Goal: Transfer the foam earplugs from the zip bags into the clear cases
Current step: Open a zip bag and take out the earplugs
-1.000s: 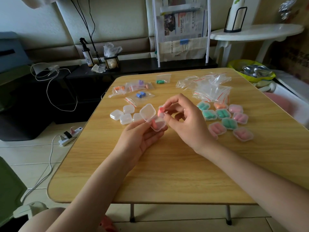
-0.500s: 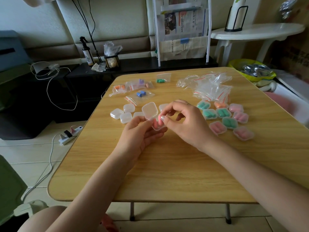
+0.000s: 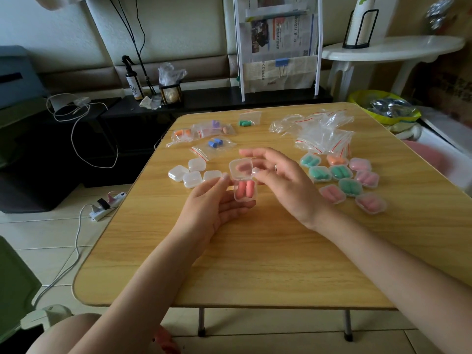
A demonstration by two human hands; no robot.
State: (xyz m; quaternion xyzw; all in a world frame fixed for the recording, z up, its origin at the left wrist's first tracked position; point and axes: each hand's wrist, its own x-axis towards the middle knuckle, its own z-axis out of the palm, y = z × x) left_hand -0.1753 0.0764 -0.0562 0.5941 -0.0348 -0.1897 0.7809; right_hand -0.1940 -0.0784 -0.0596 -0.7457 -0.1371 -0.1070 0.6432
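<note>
- Two pink foam earplugs (image 3: pixel 244 189) lie side by side in the open clear case (image 3: pixel 245 191), which the left hand (image 3: pixel 217 203) holds on its curled fingers just above the wooden table (image 3: pixel 255 251).
- The right hand (image 3: pixel 281 180) hovers beside the raised lid (image 3: pixel 241 169), fingers spread and relaxed, its thumb tip at the lid's edge, gripping nothing.
- Risk: pressing the lid down off-square could pinch a springy plug or tip the case off the fingers.
- Risk: a nudge could scatter the empty cases (image 3: pixel 194 172) nearby.
- Filled cases (image 3: pixel 342 178) sit to the right, filled zip bags (image 3: pixel 204 136) and empty ones (image 3: pixel 321 131) behind.
- The hinge is hidden; whether the thumb actually touches the lid is hard to tell.
</note>
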